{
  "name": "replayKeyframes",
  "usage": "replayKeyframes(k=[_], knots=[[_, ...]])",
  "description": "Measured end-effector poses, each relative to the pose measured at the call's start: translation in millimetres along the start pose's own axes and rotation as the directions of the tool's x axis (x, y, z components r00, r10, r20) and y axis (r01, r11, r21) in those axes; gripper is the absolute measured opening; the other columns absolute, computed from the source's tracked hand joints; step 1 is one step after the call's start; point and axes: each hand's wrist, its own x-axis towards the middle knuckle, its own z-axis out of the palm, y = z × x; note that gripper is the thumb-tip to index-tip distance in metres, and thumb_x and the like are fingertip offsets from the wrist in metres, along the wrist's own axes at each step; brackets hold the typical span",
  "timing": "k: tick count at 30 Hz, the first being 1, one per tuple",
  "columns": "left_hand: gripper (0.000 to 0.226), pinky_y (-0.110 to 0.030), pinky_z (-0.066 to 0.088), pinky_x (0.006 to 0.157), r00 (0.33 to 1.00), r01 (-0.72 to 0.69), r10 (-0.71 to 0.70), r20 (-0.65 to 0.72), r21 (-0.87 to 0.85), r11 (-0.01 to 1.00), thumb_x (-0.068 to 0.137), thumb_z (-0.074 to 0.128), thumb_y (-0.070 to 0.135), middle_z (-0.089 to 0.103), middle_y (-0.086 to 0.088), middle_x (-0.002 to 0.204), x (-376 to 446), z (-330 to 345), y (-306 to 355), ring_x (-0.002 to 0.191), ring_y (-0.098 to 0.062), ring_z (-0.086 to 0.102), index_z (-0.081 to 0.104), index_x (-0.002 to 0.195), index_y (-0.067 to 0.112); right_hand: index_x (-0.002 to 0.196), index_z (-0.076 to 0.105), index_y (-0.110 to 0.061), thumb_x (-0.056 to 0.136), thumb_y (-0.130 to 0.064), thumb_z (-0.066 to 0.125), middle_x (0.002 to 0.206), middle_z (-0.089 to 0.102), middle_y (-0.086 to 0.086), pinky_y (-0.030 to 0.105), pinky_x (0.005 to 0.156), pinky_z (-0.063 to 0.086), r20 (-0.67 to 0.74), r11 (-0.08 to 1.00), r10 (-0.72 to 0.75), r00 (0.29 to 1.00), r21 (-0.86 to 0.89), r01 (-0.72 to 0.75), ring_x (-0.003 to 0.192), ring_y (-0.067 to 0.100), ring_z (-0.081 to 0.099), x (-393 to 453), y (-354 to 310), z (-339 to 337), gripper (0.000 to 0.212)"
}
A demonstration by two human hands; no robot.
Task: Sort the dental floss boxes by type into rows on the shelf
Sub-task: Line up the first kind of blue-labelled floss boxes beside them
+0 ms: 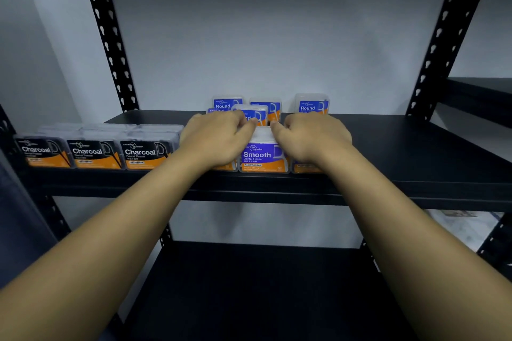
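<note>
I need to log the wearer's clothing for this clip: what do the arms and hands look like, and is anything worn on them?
Both forearms are bare as far as the frame shows: no sleeves in view. The left hand and right hand wear no gloves, and no watch, bracelet or ring shows. No markings are visible. The fingertips are partly hidden by the boxes.

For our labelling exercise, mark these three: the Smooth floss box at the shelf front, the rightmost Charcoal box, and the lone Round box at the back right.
Smooth floss box (261, 156): head view, its purple front label.
Rightmost Charcoal box (144, 154): head view, its black front label.
Back-right Round box (311, 105): head view, its blue label.
</note>
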Motion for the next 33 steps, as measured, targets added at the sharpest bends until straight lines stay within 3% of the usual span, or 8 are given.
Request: replayKeyframes(k=[7,16,23,27,33], knots=[[0.044,-0.031,0.032,0.075,1.0,-0.014,0.014,-0.015,0.002,1.0,0.106,0.029,0.048,0.072,-0.005,0.116,-1.6,0.2,-0.2,0.1,-0.023,0.067,0.062,0.109,0.019,0.119,0.067,-0.022,0.103,-0.059,0.027,0.104,0.068,0.003,0.031,0.058,0.035,0.003,1.0,0.015,1.0,0.0,-0.015,0.084,0.024,0.054,-2.1,-2.2,-1.3,0.057],[0.035,-0.03,0.027,0.073,0.998,0.004,-0.002,-0.065,0.027,1.0,0.105,0.029,0.048,0.072,-0.006,0.111,-5.2,-0.1,1.8,0.08,-0.013,0.046,0.051,0.094,0.023,0.118,0.067,-0.022,0.102,-0.057,0.028,0.106,0.07,0.004,0.035,0.068,0.044,0.002,1.0,0.026,1.0,0.002,-0.026,0.089,0.025,0.06,-3.7,-6.5,-1.2,0.056],[0.035,-0.032,0.029,0.074,0.998,0.008,-0.006,-0.061,0.034,0.999,0.105,0.029,0.047,0.072,-0.006,0.112,-6.1,0.1,2.8,0.097,-0.025,0.064,0.051,0.094,0.023,0.114,0.068,-0.021,0.101,-0.056,0.029,0.097,0.064,0.003,0.034,0.064,0.038,-0.031,0.999,0.048,0.998,-0.007,-0.048,0.083,0.025,0.054,-5.3,-7.6,-1.2,0.054],[0.034,-0.032,0.028,0.075,0.998,0.02,-0.018,-0.068,0.031,0.999,0.105,0.03,0.045,0.072,-0.006,0.112,-5.3,1.4,2.2,0.09,-0.023,0.06,0.053,0.095,0.022,0.113,0.068,-0.021,0.101,-0.055,0.029,0.099,0.065,0.004,0.031,0.056,0.032,-0.056,0.999,0.049,0.997,-0.02,-0.051,0.082,0.026,0.053,-5.7,-7.6,0.7,0.053],[0.029,-0.032,0.028,0.077,0.998,0.028,-0.026,-0.064,0.028,0.999,0.105,0.031,0.042,0.072,-0.007,0.112,-4.2,1.5,1.2,0.081,-0.015,0.044,0.049,0.093,0.023,0.114,0.068,-0.021,0.102,-0.055,0.028,0.106,0.07,0.006,0.034,0.064,0.038,-0.056,0.999,0.032,0.998,-0.018,-0.033,0.083,0.025,0.055,-6.4,-7.0,0.9,0.054]])
